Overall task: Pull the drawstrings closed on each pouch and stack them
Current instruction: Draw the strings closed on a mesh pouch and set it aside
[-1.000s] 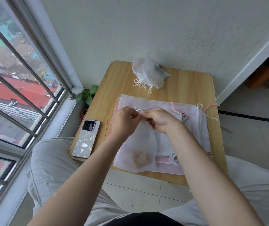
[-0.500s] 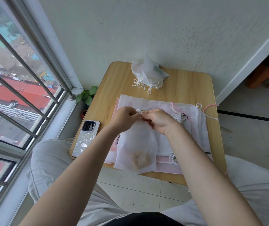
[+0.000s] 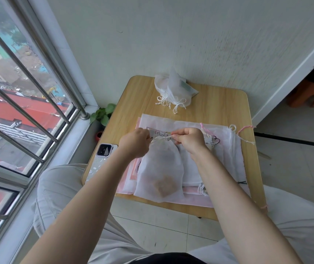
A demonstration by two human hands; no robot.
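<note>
Both hands pinch cord: my left hand [image 3: 134, 144] and right hand [image 3: 189, 139] each grip a drawstring [image 3: 166, 137] at the gathered neck of the white pouch [image 3: 160, 170]. It lies on flat pouches [image 3: 226, 149] on the wooden table [image 3: 217, 103], with the closed pouches [image 3: 172, 90] farther back.

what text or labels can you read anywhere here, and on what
None can be read.
Dark marks on the flat bag between the hands: too blurred to tell whether they are letters.
Greenish card inside the far pouches: no text legible.
Phone back: no brand legible.
</note>
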